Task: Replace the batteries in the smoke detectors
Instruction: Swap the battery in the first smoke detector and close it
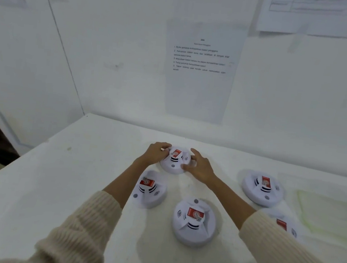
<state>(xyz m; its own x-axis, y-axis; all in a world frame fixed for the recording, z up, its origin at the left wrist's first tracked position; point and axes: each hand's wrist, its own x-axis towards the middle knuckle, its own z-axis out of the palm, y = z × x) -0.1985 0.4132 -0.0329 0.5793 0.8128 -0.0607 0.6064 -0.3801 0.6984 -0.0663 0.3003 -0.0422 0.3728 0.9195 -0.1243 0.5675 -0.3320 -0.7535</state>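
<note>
Head view shows me both hands out at the far smoke detector [172,167], which sits on the white table [79,175] near the wall, beyond the four other units. The left hand [155,154] curls round its left rim and the right hand [202,167] clasps the right side with the thumb on the near edge, so both are grasping the housing and neither is free. A red battery [176,153] sits on top of the dome; I cannot tell whether it is seated or loose. That is my first worry: if the body is twisted or tipped to open it, I judge the battery could slide off toward the wall. Second, the forearms reach across the left detector [151,199] and the near detector [192,235], each with its own red battery on top. The right sleeve [273,247], which hides part of a fifth unit [291,230], could knock one off if it drags. Third, every unit looks alike, so old and fresh cells could get mixed; I cannot tell which is which. The smooth housing may also slip under a hard twist.
</note>
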